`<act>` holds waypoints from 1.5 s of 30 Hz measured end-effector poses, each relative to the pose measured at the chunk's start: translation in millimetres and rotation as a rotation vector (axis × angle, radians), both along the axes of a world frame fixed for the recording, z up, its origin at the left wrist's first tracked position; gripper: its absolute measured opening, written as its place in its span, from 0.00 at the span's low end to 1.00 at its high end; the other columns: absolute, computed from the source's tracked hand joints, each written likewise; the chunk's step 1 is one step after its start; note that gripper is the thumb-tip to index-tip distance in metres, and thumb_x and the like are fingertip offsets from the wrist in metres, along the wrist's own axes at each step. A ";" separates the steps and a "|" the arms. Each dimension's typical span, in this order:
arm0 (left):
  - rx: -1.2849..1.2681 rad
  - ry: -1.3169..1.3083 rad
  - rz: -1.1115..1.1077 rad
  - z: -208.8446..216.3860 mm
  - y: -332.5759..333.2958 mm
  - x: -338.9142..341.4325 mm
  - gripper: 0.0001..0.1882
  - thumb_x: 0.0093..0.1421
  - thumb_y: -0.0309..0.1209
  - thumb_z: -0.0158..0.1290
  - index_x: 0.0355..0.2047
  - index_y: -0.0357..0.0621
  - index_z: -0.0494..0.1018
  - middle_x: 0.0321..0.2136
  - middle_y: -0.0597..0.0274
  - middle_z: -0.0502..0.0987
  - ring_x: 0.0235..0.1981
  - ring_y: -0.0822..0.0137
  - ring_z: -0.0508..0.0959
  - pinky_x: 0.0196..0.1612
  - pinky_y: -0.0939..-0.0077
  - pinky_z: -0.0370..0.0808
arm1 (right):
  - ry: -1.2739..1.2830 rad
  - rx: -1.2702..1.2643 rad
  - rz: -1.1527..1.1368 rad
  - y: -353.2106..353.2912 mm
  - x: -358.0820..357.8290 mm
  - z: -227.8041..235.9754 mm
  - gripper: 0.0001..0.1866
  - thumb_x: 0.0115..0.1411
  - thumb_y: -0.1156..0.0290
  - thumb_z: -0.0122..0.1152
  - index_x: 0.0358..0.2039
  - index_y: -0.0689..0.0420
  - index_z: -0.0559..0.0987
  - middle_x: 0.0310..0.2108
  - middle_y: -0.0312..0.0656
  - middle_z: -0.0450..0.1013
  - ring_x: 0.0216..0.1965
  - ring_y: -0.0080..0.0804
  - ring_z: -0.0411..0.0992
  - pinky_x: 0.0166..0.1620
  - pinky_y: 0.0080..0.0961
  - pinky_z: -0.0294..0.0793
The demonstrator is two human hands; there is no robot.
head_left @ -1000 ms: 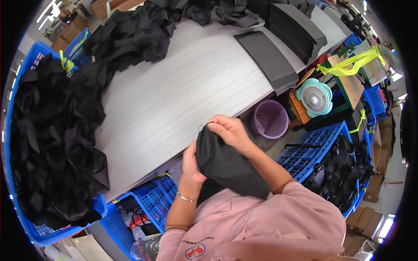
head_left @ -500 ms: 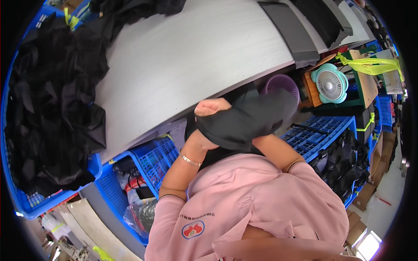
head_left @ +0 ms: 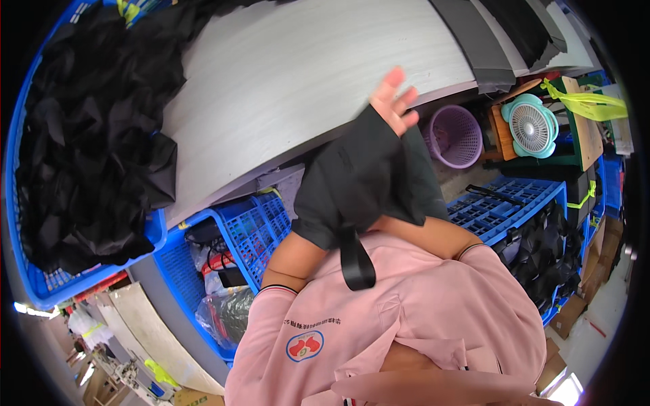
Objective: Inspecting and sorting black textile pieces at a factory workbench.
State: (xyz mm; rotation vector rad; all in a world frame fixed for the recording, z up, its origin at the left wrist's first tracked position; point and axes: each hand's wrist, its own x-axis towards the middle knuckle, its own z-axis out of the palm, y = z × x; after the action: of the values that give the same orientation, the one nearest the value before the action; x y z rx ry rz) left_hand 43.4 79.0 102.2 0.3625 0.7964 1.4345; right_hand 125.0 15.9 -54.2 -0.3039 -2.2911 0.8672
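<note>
The right hand is hidden: the right forearm [head_left: 433, 235] passes behind the black cloth piece [head_left: 355, 179], so I cannot tell whether that hand is closed or what it grips. The left forearm [head_left: 296, 260] runs into the cloth's lower end, and the spread fingers of what appears to be the left hand [head_left: 395, 101] come out at its upper end, slightly blurred; its palm and wrist are covered.

The cloth thus lies around the left hand, wrapping from the forearm to the base of the fingers, which are open and parted. A black strap loop [head_left: 357, 267] hangs from the cloth's lower edge against the pink shirt [head_left: 420, 291]. The piece is held before the near edge of the worktable [head_left: 305, 88]; the fingertips overlap that edge in view, though I cannot tell whether they touch it.

At the table's left edge, a black cloth heap [head_left: 95, 149] fills a large blue crate [head_left: 40, 294], hiding most of its inside; the heap's top is cut off. Dark flat panels [head_left: 477, 47] at the table's right end are also cut off above. Beyond the near right corner stand a purple basket [head_left: 468, 145] and a turquoise fan [head_left: 532, 128].
</note>
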 end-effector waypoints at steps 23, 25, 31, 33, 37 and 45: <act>0.416 1.936 -0.208 -96.0 -54.3 -80.9 0.26 0.69 0.32 0.47 0.65 0.41 0.60 0.62 0.52 0.66 0.58 0.60 0.70 0.63 0.64 0.67 | 0.377 -1.053 -0.032 80.7 26.5 136.4 0.10 0.65 0.70 0.60 0.38 0.65 0.83 0.36 0.33 0.75 0.38 0.16 0.68 0.46 0.18 0.67; 0.366 1.838 -0.431 -47.9 -46.8 -64.5 0.21 0.68 0.31 0.46 0.60 0.39 0.65 0.60 0.54 0.69 0.58 0.61 0.71 0.62 0.66 0.68 | 0.272 -0.917 -0.212 103.6 23.8 141.1 0.10 0.66 0.70 0.58 0.38 0.64 0.83 0.35 0.33 0.75 0.39 0.18 0.70 0.46 0.19 0.68; 0.304 0.523 0.010 -77.1 -61.2 -44.1 0.30 0.71 0.34 0.41 0.69 0.43 0.48 0.67 0.54 0.58 0.69 0.45 0.56 0.68 0.48 0.60 | 0.227 -0.898 -0.165 100.3 16.4 135.3 0.16 0.65 0.66 0.60 0.48 0.64 0.77 0.44 0.37 0.76 0.45 0.25 0.74 0.54 0.24 0.69; 0.379 0.323 0.048 -59.0 -66.4 -58.6 0.29 0.70 0.34 0.40 0.70 0.55 0.48 0.71 0.60 0.48 0.67 0.57 0.62 0.69 0.64 0.59 | 0.052 -0.312 -0.227 95.1 24.3 133.9 0.27 0.52 0.68 0.70 0.53 0.58 0.76 0.52 0.44 0.71 0.53 0.39 0.71 0.57 0.33 0.68; 0.381 1.691 -0.010 -64.0 -63.7 -73.5 0.29 0.69 0.33 0.44 0.68 0.43 0.55 0.66 0.61 0.62 0.65 0.68 0.65 0.65 0.72 0.62 | -0.019 -0.022 -0.284 81.3 8.8 137.3 0.28 0.47 0.72 0.73 0.51 0.56 0.77 0.53 0.44 0.70 0.52 0.44 0.71 0.59 0.40 0.67; 0.258 1.044 0.030 -63.7 -52.5 -66.7 0.24 0.65 0.32 0.50 0.61 0.42 0.66 0.60 0.55 0.69 0.59 0.60 0.70 0.63 0.65 0.64 | -0.058 -0.289 -0.013 98.4 9.0 129.7 0.06 0.52 0.76 0.68 0.28 0.60 0.77 0.38 0.37 0.77 0.44 0.35 0.74 0.64 0.41 0.61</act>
State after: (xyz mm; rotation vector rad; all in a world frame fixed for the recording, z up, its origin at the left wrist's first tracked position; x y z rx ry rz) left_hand -23.3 26.5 38.5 1.3629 1.4353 1.3326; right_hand 134.1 114.4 75.5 -0.4749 -2.2116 1.1992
